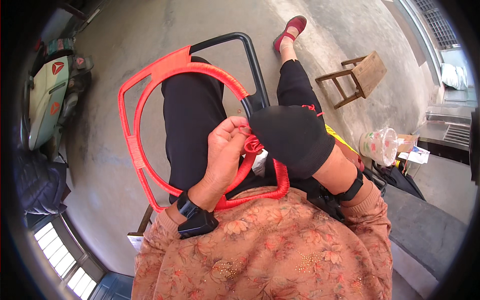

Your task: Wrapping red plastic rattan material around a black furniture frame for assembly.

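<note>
Concrete floor (165,30) is filling most of the view, with a person sitting over it, black-trousered legs (192,120) stretching forward and a red shoe (291,29) showing at the top. A flowered orange sleeve (260,250) is covering the lower middle. A scooter (50,95) is standing at the left edge, and a dark jacket (37,182) is lying just below it. A wooden stool (360,77) is standing well apart on the right, with a plastic-wrapped tub (379,146) nearer the person's right side.

A frame (145,125) is lying across the lap, tilted, made of a black metal outer bar and an inner ring. Red cord is covering the left half of it; the top right bar (250,50) is showing bare black metal. The ring (200,67) is wrapped in red all the way round to the lower right.

The left hand (225,155), bare and wearing a black wrist device (196,217), is pinching a bunch of loose red cord (252,145) against the ring, fingers curled shut on it. The right hand (292,137), in a black glove and with a black wristband (351,190), is closing over the frame just beside the left hand; a strand of red cord is lying over its back. Whether it is gripping cord or bar cannot be told.
</note>
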`<action>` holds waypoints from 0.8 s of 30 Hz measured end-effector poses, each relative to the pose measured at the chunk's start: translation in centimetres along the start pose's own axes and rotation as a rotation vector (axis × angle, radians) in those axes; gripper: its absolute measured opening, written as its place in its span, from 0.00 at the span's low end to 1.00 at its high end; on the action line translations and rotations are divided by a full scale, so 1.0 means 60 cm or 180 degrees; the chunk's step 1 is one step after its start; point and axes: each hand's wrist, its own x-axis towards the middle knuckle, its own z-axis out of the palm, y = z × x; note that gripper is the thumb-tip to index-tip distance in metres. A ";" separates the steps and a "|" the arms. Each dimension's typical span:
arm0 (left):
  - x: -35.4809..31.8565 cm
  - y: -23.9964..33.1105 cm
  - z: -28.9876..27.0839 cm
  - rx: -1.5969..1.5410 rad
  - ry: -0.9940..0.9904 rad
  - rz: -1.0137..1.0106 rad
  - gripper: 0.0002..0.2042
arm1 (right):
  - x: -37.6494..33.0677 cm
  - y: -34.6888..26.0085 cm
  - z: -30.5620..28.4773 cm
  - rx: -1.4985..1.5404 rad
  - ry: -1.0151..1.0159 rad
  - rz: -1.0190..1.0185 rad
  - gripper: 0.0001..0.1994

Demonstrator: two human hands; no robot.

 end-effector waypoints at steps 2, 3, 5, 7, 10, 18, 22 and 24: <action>-0.001 0.002 0.007 -0.0138 0.0021 -0.0021 0.04 | 0.008 0.003 0.002 0.0048 -0.0039 0.0045 0.04; -0.002 0.004 0.010 -0.0274 0.0033 -0.0046 0.04 | 0.014 0.007 0.004 0.0312 0.0003 0.0137 0.04; -0.004 0.016 0.008 -0.0249 -0.0047 -0.0181 0.05 | 0.015 0.012 0.006 0.0577 0.0041 0.0221 0.04; -0.004 0.020 0.002 -0.0226 -0.0124 -0.0309 0.05 | 0.003 0.024 0.002 0.1144 0.0472 0.0887 0.06; -0.002 0.013 0.000 -0.0188 -0.0016 -0.0208 0.04 | -0.034 0.052 0.045 0.3147 0.1046 0.2579 0.13; 0.003 0.019 0.007 -0.0338 0.0073 -0.0169 0.04 | -0.109 0.079 0.065 0.4771 -0.0997 0.3104 0.11; 0.002 0.016 0.009 -0.0197 0.0195 -0.0161 0.04 | -0.102 0.077 0.087 0.6814 0.1030 0.3165 0.14; 0.002 0.014 0.005 -0.0275 0.0101 -0.0198 0.04 | -0.079 0.068 0.080 0.6946 0.1816 0.3508 0.15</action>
